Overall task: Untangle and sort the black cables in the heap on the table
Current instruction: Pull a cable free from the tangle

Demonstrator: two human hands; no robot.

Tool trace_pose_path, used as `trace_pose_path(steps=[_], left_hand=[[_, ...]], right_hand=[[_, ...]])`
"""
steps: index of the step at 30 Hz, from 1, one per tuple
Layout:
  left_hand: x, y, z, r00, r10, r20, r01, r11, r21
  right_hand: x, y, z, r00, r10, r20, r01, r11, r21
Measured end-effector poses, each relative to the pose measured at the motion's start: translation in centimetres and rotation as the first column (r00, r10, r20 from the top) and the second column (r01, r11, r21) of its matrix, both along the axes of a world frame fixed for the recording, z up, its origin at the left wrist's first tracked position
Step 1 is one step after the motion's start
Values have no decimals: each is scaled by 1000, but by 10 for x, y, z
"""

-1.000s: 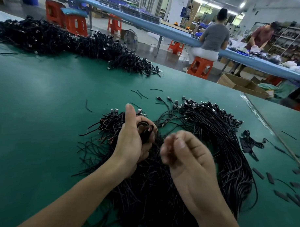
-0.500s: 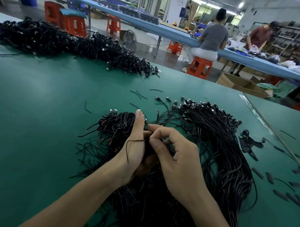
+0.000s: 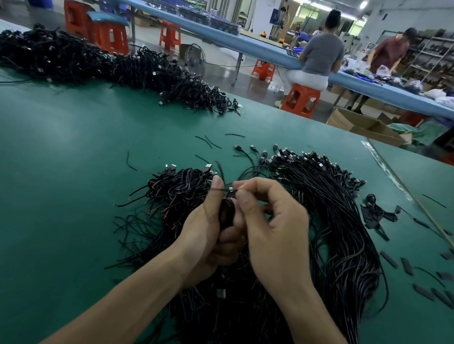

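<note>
Cables cover the green table [image 3: 65, 192]: a long far pile [image 3: 96, 61] at the back, and the heap [image 3: 334, 227] right under both hands. The left hand [image 3: 208, 238] has a tight grip round a small coiled bundle [image 3: 225, 213], upright over the heap's middle; the right hand [image 3: 278, 230], just beside it, pinches one thin cable [image 3: 221, 189] that runs sideways to the left thumb. Loose loops below could catch it.

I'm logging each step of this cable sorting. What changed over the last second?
The right hand moved forward to meet the left hand and pinched a thin strand beside the left thumb. The left hand kept gripping the small coiled bundle; the heap and the far pile stayed put.
</note>
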State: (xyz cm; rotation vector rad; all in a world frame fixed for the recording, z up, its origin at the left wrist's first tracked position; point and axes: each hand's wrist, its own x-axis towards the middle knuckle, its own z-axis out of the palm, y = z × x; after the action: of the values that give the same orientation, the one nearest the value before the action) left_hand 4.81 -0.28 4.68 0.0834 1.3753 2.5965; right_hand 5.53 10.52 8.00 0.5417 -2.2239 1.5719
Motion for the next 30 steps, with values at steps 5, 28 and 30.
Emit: trace_pose_path(steps=[5,28,30], left_hand=[[-2,-8,3,993,110,32,-110,994,-8],[7,0,10,867,276,-416,-350,930,-111],[4,0,9,833,336,-440,-411,908,-85]], right_hand=[[-11,17,7,969,-200,144,238,913,-332],[16,4,24,996,-40,84,12,950,312],[15,7,28,997,-46,64,16,913,408]])
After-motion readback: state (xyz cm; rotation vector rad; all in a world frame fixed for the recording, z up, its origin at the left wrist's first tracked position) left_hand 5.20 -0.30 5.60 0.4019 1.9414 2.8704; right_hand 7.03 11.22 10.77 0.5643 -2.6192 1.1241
